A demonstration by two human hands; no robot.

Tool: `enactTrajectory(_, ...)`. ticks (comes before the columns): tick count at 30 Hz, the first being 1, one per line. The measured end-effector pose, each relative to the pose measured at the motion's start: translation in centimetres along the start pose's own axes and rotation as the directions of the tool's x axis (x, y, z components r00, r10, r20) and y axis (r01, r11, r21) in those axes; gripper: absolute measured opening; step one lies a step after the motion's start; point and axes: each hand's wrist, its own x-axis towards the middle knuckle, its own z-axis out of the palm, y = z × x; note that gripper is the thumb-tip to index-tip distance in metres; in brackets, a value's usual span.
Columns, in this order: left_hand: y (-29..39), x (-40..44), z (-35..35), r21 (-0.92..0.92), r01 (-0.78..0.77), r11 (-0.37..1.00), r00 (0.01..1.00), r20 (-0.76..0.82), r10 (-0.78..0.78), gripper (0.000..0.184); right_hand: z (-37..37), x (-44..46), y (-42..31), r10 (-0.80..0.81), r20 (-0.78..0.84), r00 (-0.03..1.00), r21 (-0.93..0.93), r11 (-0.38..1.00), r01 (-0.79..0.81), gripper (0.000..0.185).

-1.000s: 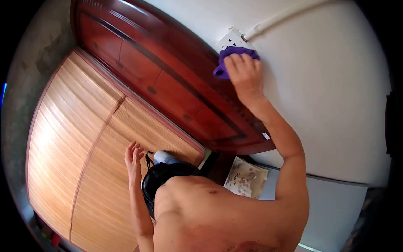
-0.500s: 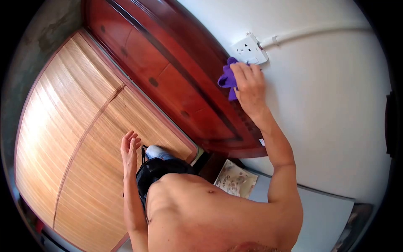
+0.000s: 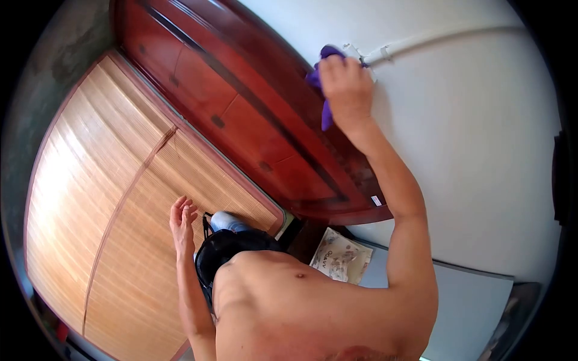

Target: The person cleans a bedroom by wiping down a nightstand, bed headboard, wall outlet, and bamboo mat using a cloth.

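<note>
A purple cloth (image 3: 327, 114) is gripped in my right hand (image 3: 347, 87), which is over the white wall socket (image 3: 353, 51) and hides most of it. Part of the cloth hangs down across the edge of the dark red headboard (image 3: 259, 120). My left hand (image 3: 183, 221) is raised over the woven mat (image 3: 120, 174) with its fingers loosely apart and nothing in it.
A white conduit (image 3: 445, 41) runs along the wall from the socket. Below the headboard, a printed plastic packet (image 3: 340, 256) lies by a grey-blue surface (image 3: 469, 301). A black bag or garment (image 3: 235, 245) is at my waist.
The socket was in plain view half a second ago; my right hand has moved up over it with the cloth. My left hand has shifted slightly and remains empty.
</note>
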Motion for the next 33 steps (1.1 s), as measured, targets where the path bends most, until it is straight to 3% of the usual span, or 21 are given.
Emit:
enactTrajectory(3,0.8,0.1,0.9,-0.006,-0.02,1.0,1.0,0.021,0.02,0.046,1.1,-0.9,-1.7,-0.181,0.216,0.959,0.286,0.951,0.115,0.004)
enactTrajectory(8,0.2,-0.5,0.5,0.009,-0.016,1.0,1.0,0.007,0.016,0.046,-5.0,6.0,3.3,-0.057,0.011,0.998,0.204,0.977,0.054,0.014)
enactTrajectory(12,0.0,0.3,0.7,-0.004,-0.02,1.0,1.0,0.011,0.02,0.048,-2.1,5.8,4.4,-0.161,0.3,0.94,0.124,0.984,0.129,0.011)
enactTrajectory(13,-0.2,0.4,0.9,-0.033,-0.027,0.999,1.0,-0.003,0.027,0.047,-1.9,5.7,3.8,-0.161,0.303,0.939,0.063,0.987,0.149,0.004)
enactTrajectory(16,-0.2,0.1,1.0,-0.082,-0.023,0.996,0.999,-0.03,0.021,0.043,-1.3,5.9,1.9,-0.231,0.384,0.894,0.041,0.972,0.233,0.007)
enactTrajectory(23,-0.6,-0.9,-0.9,-0.055,-0.034,0.998,0.996,-0.084,0.029,0.047,2.2,3.4,-3.2,-0.379,0.643,0.665,0.058,0.891,0.45,0.009)
enactTrajectory(26,-1.3,-1.1,-1.7,-0.049,-0.024,0.998,0.994,-0.112,0.018,0.048,2.4,0.1,-3.1,-0.282,0.484,0.829,0.102,0.958,0.266,0.011)
enactTrajectory(27,-1.5,-1.0,-1.9,-0.05,-0.017,0.999,0.994,-0.113,0.011,0.048,1.5,-0.8,-3.1,-0.238,0.538,0.808,0.104,0.971,0.217,0.023)
enactTrajectory(30,-1.5,-0.6,-2.4,-0.031,-0.006,0.999,0.996,-0.088,0.004,0.048,0.7,-4.1,-2.3,-0.116,0.447,0.887,0.121,0.99,0.068,0.037)
enactTrajectory(31,-1.5,-0.5,-2.2,-0.023,-0.007,1.0,0.997,-0.075,0.005,0.049,1.1,-5.4,-2.2,-0.031,0.455,0.89,0.146,0.988,-0.04,0.047)
enactTrajectory(33,-0.8,-0.3,-2.0,-0.004,-0.009,1.0,0.999,-0.044,0.008,0.049,0.7,-8.2,-2.3,0.12,0.405,0.906,0.173,0.963,-0.205,0.05)
